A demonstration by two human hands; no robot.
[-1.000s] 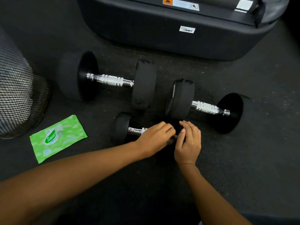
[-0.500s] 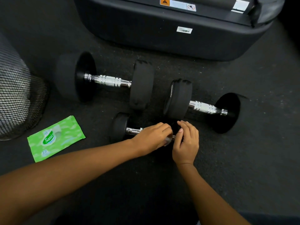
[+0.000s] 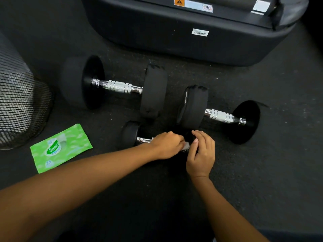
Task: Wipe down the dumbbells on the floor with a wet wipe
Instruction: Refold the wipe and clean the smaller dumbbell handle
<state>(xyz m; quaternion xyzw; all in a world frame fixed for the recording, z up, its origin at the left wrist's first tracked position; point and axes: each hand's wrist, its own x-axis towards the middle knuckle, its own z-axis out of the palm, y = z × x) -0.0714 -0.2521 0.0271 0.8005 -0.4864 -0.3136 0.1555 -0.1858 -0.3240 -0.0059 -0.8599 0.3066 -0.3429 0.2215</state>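
Three black dumbbells with chrome handles lie on the dark floor. The small dumbbell (image 3: 130, 135) is nearest me. My left hand (image 3: 167, 145) is closed around its chrome handle with a pale wet wipe (image 3: 186, 146) showing at its fingertips. My right hand (image 3: 201, 152) rests on the small dumbbell's right weight, which it mostly hides, fingers curled over it. A large dumbbell (image 3: 117, 87) lies behind to the left, and another large dumbbell (image 3: 218, 116) lies behind to the right.
A green wet-wipe pack (image 3: 60, 148) lies flat on the floor at the left. A black mesh bin (image 3: 19, 105) stands at the far left edge. A big black machine base (image 3: 174, 34) with stickers fills the top of the view.
My hands have stayed on the small dumbbell with small shifts along the handle. A bit of the pale wipe now shows between them.
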